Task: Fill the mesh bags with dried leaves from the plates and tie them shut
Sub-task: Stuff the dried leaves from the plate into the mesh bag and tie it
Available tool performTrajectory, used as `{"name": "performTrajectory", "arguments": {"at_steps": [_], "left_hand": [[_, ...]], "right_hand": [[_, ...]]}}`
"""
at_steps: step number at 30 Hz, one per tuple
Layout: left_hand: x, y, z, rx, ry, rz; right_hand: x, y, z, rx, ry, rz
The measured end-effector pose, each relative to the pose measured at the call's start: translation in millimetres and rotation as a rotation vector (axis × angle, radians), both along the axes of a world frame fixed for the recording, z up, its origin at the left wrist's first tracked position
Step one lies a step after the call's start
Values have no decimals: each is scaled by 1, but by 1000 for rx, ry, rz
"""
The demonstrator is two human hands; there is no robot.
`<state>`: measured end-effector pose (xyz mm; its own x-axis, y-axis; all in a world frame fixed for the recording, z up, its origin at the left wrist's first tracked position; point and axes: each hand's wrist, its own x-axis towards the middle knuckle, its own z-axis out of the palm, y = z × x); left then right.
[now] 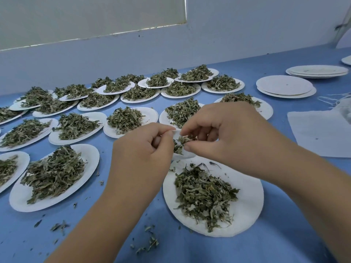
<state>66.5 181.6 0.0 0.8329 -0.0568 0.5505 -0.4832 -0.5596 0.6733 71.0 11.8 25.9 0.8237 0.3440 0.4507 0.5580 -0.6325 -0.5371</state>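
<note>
A small white mesh bag [183,155] hangs between my hands above the near white plate [248,211], which carries a heap of dried leaves [205,194]. My left hand [140,154] pinches the bag's rim on its left side. With thumb and fingers my right hand [222,133] pinches a tuft of dried leaves [185,139] at the bag's mouth. Some leaves show inside the bag. Most of the bag is hidden behind my hands.
Many white plates [18,198] heaped with dried leaves cover the blue table [106,234] to the left and behind. Stacks of bare plates [284,88] sit at the back right. A pile of flat white bags [321,133] lies right. Leaf crumbs lie near the front.
</note>
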Motion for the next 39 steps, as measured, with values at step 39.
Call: {"name": "performTrajectory", "arguments": {"at_steps": [39], "left_hand": [[2,15,6,-137,36,75]], "right_hand": [[-8,-18,6,-582,468,202]]}}
